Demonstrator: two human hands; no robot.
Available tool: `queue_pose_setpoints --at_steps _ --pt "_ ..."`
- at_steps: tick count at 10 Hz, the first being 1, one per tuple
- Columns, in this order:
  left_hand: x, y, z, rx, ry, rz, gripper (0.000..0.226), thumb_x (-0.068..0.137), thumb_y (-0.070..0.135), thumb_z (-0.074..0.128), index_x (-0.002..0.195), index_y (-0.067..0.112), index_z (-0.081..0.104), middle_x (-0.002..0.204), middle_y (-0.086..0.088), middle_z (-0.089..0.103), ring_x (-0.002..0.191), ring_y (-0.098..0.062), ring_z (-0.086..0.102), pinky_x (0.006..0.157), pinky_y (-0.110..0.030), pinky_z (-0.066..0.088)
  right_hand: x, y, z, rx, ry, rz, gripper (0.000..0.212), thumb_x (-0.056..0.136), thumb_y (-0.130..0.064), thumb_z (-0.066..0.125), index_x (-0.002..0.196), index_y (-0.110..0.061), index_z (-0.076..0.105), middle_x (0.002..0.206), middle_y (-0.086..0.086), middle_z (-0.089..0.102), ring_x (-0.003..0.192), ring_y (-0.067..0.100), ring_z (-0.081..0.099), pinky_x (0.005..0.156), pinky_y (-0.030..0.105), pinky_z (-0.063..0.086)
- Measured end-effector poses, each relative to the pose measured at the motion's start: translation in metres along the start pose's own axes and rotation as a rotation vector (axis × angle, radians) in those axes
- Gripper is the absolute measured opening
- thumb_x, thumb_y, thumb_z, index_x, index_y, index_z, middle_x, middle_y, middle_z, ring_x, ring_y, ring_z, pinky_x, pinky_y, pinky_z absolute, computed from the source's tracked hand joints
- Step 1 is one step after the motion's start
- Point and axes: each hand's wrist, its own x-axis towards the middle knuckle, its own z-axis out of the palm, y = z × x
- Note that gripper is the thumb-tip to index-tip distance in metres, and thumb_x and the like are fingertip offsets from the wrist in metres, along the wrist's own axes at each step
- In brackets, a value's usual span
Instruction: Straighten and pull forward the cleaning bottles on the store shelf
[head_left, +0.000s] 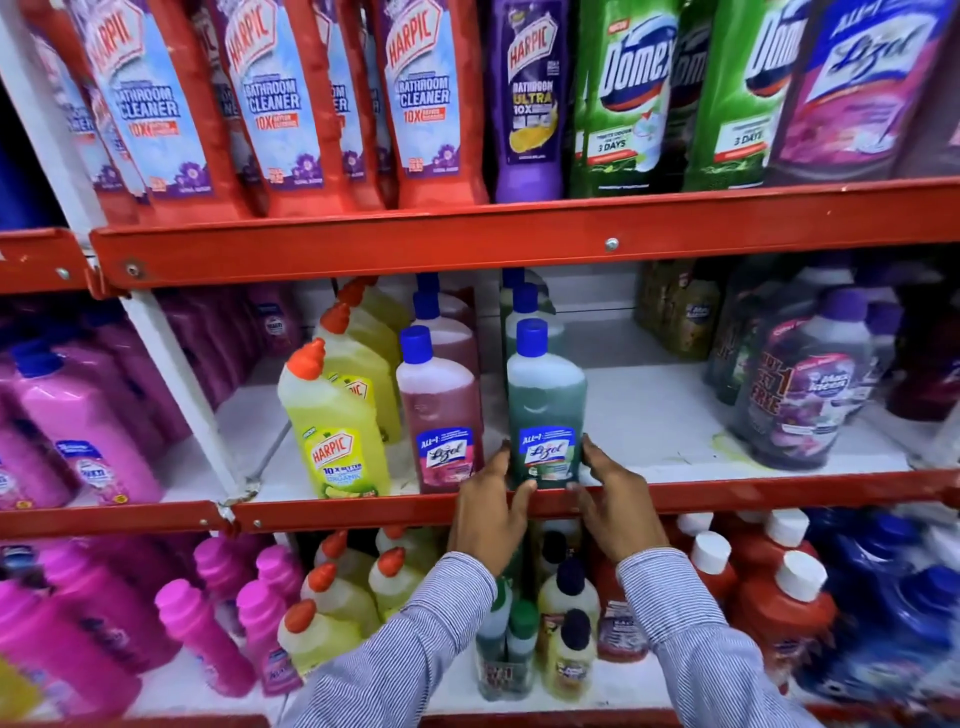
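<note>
Rack and stock around the middle level.

Red rails (519, 244) front each level, the upper one with a bolt (612, 243); a white post (171, 374) slants between bays. Up top stand red Harpic bottles (426, 104), one purple Harpic (530, 104), green Domex (623, 98) and purple Lizol (857, 83). The left bay holds pink bottles (78, 415). At the bottom are magenta bottles (197, 634), white-capped red bottles (779, 608) and blurred blue ones (909, 597). A yellow-green smear (727, 447) marks the middle level at right.
</note>
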Motion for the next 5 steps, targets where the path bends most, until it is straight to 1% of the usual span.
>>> queue_pose_setpoints --at_steps 1,2,3,4,5 --pt "0.001 0.003 0.003 0.012 0.029 -0.053 0.050 0.088 0.037 0.057 0.134 0.017 0.055 0.119 -0.006 0.073 0.104 -0.025 0.068 0.094 -0.035 0.052 -0.001 0.000 -0.002 0.018 -0.010 -0.020 0.061 0.086 -0.005 0.061 0.143 -0.020 0.043 0.123 0.010 0.068 0.106 0.027 0.065 0.082 0.015 0.039" --pt "-0.001 0.004 0.004 0.006 0.051 -0.042 0.049 0.087 0.044 0.055 0.130 0.020 0.058 0.113 -0.004 0.076 0.099 -0.024 0.071 0.089 -0.037 0.055 0.002 0.005 -0.001 0.021 -0.014 -0.027 0.062 0.086 -0.006 0.062 0.143 -0.020 0.042 0.124 0.010 0.068 0.110 0.026 0.064 0.087 0.018 0.041" --pt "-0.001 0.007 0.002 -0.004 0.072 -0.043 0.047 0.087 0.045 0.058 0.128 0.022 0.061 0.110 -0.003 0.077 0.097 -0.021 0.072 0.089 -0.035 0.055 0.002 0.006 -0.002 0.040 -0.030 -0.019 0.063 0.085 -0.006 0.063 0.143 -0.019 0.042 0.126 0.009 0.067 0.113 0.025 0.063 0.091 0.018 0.040" --pt "0.000 0.001 0.005 -0.017 0.053 -0.048 0.047 0.087 0.046 0.058 0.128 0.023 0.060 0.110 0.000 0.077 0.098 -0.018 0.072 0.090 -0.037 0.056 0.005 0.009 -0.001 0.043 -0.037 -0.027 0.062 0.085 -0.007 0.064 0.142 -0.020 0.043 0.125 0.008 0.068 0.113 0.025 0.063 0.091 0.020 0.041" --pt "0.004 0.005 0.000 -0.016 0.011 -0.013 0.048 0.089 0.047 0.058 0.130 0.024 0.056 0.115 -0.001 0.075 0.102 -0.018 0.069 0.093 -0.039 0.055 0.001 0.012 -0.001 0.097 0.004 0.003 0.061 0.083 -0.007 0.067 0.140 -0.020 0.047 0.127 0.006 0.067 0.115 0.022 0.063 0.097 0.020 0.041"
